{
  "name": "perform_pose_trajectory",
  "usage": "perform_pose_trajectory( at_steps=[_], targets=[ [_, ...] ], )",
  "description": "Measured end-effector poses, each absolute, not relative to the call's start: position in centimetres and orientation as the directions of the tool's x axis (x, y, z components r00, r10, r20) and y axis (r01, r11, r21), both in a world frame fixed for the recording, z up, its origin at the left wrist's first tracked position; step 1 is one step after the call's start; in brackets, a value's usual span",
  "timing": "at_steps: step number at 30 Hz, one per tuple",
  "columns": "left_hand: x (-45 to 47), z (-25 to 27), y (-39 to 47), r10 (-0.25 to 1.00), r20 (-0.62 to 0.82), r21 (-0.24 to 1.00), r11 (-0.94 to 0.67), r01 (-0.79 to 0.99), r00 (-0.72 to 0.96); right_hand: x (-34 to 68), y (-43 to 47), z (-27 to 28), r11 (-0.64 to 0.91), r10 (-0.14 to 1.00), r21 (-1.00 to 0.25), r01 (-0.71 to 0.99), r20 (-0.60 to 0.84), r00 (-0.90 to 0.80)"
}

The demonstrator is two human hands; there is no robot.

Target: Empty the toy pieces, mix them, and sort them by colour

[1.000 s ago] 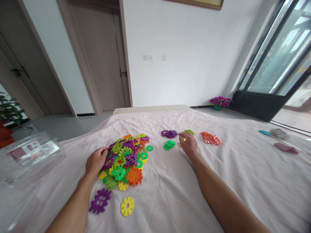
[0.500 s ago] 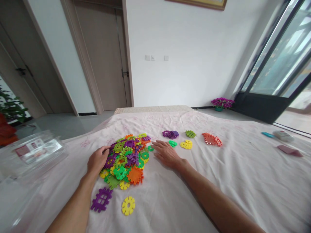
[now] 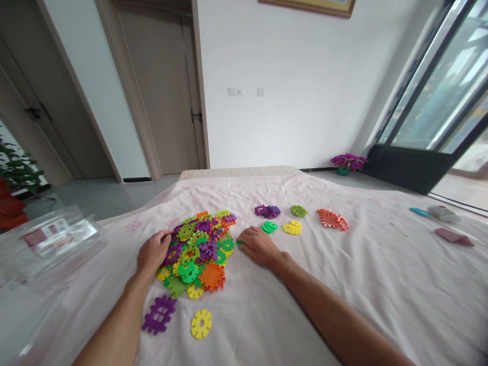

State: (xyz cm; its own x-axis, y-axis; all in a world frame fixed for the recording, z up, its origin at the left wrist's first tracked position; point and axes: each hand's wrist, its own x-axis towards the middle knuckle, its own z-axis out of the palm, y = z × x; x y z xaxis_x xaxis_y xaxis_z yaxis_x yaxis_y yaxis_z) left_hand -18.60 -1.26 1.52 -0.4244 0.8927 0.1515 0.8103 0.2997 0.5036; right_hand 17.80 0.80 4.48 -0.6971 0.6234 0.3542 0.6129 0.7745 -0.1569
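A heap of colourful plastic notched building pieces (image 3: 208, 277) lies on the pale cloth. My left hand (image 3: 153, 250) rests at its left edge, fingers loosely bent against the pieces; their tips are partly hidden. Just right of the heap, my right hand (image 3: 259, 246) has its fingers curled over a green notched disc (image 3: 240, 243), whose edge shows under the fingertips. Beyond that hand are green discs (image 3: 269, 227), yellow discs (image 3: 292, 228) and purple pieces (image 3: 273, 212). A yellow disc (image 3: 196, 330) and a purple square piece (image 3: 152, 325) lie in front of the heap.
A light green piece (image 3: 299, 211) and orange-red pieces (image 3: 330, 219) lie farther right on the cloth. Clear plastic packaging (image 3: 57, 236) sits at the left edge. At the far right are a blue item (image 3: 419, 211) and a pinkish block (image 3: 453, 237).
My right hand's fingers have gone from stretched out to curled, and the green disc beside the heap has shifted slightly nearer under them. More green shows beyond that hand. My left hand stays put.
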Motion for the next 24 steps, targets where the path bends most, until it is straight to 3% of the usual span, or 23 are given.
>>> perform_pose_trajectory(
  at_steps=[4,14,20,24],
  targets=[
    [-18.6,1.6,-1.3,0.895,0.141,0.504,0.303,0.809,-0.424,18.1,1.4,3.6,0.73,0.664,-0.181,0.659,0.416,-0.622],
    [-18.7,1.4,-1.2,0.896,0.148,0.502,0.297,0.812,-0.419,21.5,3.9,2.7,0.433,0.803,-0.383,0.816,0.575,-0.156],
    [-18.6,1.4,-1.3,0.897,0.15,0.509,0.291,0.81,-0.416,22.4,4.3,2.8,0.377,0.784,-0.381,0.844,0.616,-0.071],
    [-18.6,1.5,-1.3,0.896,0.144,0.505,0.298,0.81,-0.419,21.9,3.8,3.1,0.465,0.748,-0.347,0.815,0.647,-0.151]
  ],
)
